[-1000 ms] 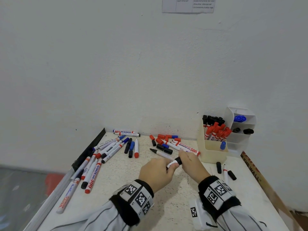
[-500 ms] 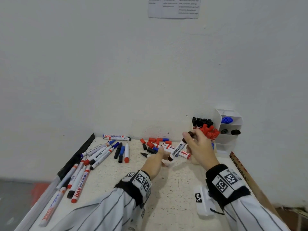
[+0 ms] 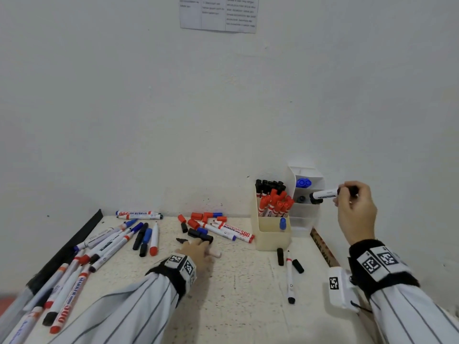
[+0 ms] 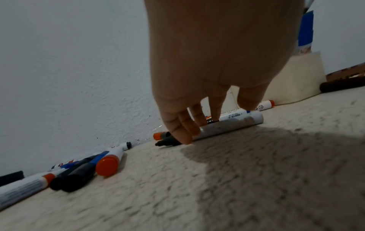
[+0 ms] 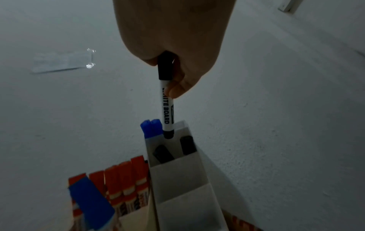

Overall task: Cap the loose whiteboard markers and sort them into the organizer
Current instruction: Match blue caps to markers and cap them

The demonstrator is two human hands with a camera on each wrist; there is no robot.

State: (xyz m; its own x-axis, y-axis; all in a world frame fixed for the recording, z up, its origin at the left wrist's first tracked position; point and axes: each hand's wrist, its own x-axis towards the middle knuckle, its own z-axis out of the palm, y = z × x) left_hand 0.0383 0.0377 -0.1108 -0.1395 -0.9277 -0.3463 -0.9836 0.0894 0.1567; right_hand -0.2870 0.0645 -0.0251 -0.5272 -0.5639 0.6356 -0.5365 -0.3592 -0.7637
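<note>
Plastic is what we are handling here: the black marker (image 3: 324,194) is looking light, stiff and smooth, so we are judging that a firm pinch near its capped end is enough. Our right hand (image 3: 354,209) is pinching it there between thumb and fingers, and its far end is hanging just at the mouth of the white organizer (image 5: 177,175) slot that is already holding two black markers. Our left hand (image 3: 196,250) is reaching down onto the table (image 3: 236,294), its fingertips (image 4: 183,132) touching an uncapped black marker (image 4: 227,125); we are unable to tell whether they are gripping it yet. Its slick round barrel is likely to roll, so we are favouring a hold at mid-barrel.
</note>
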